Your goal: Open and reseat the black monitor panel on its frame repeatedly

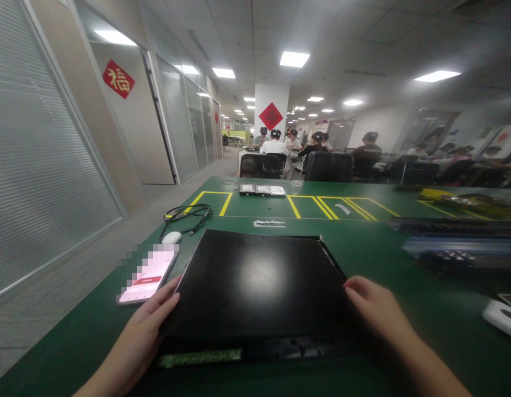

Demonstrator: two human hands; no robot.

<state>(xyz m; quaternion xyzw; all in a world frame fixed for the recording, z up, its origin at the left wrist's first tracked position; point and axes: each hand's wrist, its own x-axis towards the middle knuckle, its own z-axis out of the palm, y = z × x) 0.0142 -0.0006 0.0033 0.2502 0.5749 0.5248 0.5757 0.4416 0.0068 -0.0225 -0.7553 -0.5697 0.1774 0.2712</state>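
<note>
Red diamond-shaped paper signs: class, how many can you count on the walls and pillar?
3. One red diamond-shaped paper sign hangs on the near left wall, one on the white pillar ahead, and a small one far down the left corridor. Others may be hidden or blurred at right.

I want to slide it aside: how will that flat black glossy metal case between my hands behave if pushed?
The flat black glossy metal case looks rigid, so it probably slides as one piece. Lying flat and low on the green mat, it seems unlikely to tip. Its shiny lid may feel slippery.
</note>
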